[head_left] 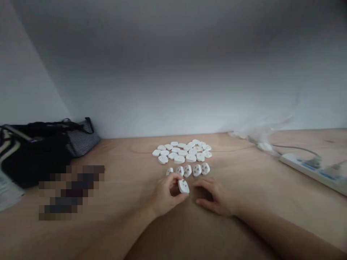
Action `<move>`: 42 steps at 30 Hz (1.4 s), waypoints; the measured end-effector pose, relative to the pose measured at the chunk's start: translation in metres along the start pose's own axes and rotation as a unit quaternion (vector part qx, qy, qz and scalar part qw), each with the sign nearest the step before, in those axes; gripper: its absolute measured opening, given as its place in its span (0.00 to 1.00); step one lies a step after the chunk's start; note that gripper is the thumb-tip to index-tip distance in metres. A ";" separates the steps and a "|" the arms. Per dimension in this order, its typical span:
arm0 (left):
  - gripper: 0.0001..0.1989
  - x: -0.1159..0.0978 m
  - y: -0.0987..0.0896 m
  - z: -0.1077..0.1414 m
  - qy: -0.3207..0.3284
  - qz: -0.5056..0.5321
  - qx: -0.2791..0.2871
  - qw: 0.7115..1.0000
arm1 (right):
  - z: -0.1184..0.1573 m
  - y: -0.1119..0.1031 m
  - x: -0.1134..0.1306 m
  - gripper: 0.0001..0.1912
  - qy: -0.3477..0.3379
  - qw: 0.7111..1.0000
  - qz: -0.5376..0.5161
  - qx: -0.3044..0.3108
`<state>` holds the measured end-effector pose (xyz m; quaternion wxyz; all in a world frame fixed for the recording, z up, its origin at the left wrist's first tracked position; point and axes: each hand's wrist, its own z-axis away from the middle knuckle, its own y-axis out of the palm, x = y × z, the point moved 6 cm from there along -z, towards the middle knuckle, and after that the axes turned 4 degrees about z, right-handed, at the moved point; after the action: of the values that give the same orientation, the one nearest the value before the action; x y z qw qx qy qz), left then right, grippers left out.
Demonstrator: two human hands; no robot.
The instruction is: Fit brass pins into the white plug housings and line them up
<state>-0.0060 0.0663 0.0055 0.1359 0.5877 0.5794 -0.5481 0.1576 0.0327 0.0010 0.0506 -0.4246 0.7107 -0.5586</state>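
Note:
In my left hand (169, 193), thumb and fingers pinch a white socket piece (183, 186), rounded at the corners, its face with dark slots turned towards me. Beside it, my right hand (217, 196) rests low over the table, fingers curved and apart, holding nothing. Just beyond my hands, several similar white pieces stand on edge in a row (197, 170), slotted faces showing. My left fingers partly cover the row's left end. Behind the row, many more lie in a loose cluster (179, 159), mostly flat.
A black bag (38, 151) with a striped side stands at the left of the wooden table (121, 180). Nearer lies a pixelated, unreadable dark object (72, 192). On the right are a white power strip (311, 169) with plugs and cables, and clear plastic wrapping (260, 135). A pale wall (173, 97) closes the back.

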 end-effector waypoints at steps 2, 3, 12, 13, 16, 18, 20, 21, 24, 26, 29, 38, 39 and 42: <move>0.18 0.001 0.002 0.000 -0.004 0.016 0.010 1.000 | 0.000 -0.001 0.000 0.26 0.001 1.000 -0.009 -0.005; 0.18 0.001 0.003 0.000 -0.007 0.024 0.014 1.000 | -0.001 -0.001 0.002 0.28 -0.006 1.000 -0.010 -0.003; 0.19 -0.007 0.008 0.001 -0.021 0.065 0.040 0.997 | -0.002 0.004 0.009 0.30 -0.043 0.998 0.028 0.034; 0.19 -0.007 0.007 0.002 -0.021 0.067 0.037 0.997 | -0.001 0.003 0.009 0.30 -0.041 0.999 0.021 0.029; 0.19 -0.007 0.005 0.003 -0.012 0.075 0.031 0.997 | 0.001 0.003 0.009 0.31 -0.042 0.999 0.009 0.022; 0.19 -0.008 0.004 0.004 -0.008 0.073 0.027 0.997 | 0.002 0.004 0.010 0.30 -0.055 0.998 0.007 0.025; 0.18 -0.010 0.002 0.004 -0.004 0.051 0.021 0.998 | 0.002 0.005 0.010 0.27 -0.063 0.998 0.000 0.028; 0.18 -0.011 -0.001 0.004 -0.002 0.035 0.012 0.999 | 0.002 0.005 0.009 0.27 -0.058 0.998 -0.004 0.027; 0.18 -0.012 -0.018 0.004 0.013 -0.009 -0.050 0.999 | 0.003 0.004 0.005 0.29 -0.030 0.999 -0.010 0.026; 0.19 -0.008 -0.036 0.003 0.023 -0.014 -0.093 0.995 | 0.004 0.004 0.004 0.29 -0.017 0.999 -0.007 0.031; 0.20 0.006 -0.060 0.001 0.005 -0.040 -0.110 0.993 | 0.004 0.005 0.004 0.27 -0.014 0.999 -0.004 0.046; 0.23 0.048 -0.079 -0.005 -0.086 -0.137 0.007 0.987 | 0.005 0.005 0.005 0.25 -0.022 0.999 0.005 0.041; 0.24 0.049 -0.078 -0.006 -0.082 -0.144 0.012 0.986 | 0.005 0.005 0.006 0.25 -0.022 0.999 0.004 0.040; 0.25 0.052 -0.075 -0.007 -0.074 -0.149 0.030 0.986 | 0.005 0.004 0.007 0.24 -0.020 0.999 0.004 0.041</move>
<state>-0.0790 0.1215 0.0023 0.0772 0.4562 0.6323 -0.6213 0.1540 0.0247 -0.0013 0.0845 -0.4305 0.6878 -0.5783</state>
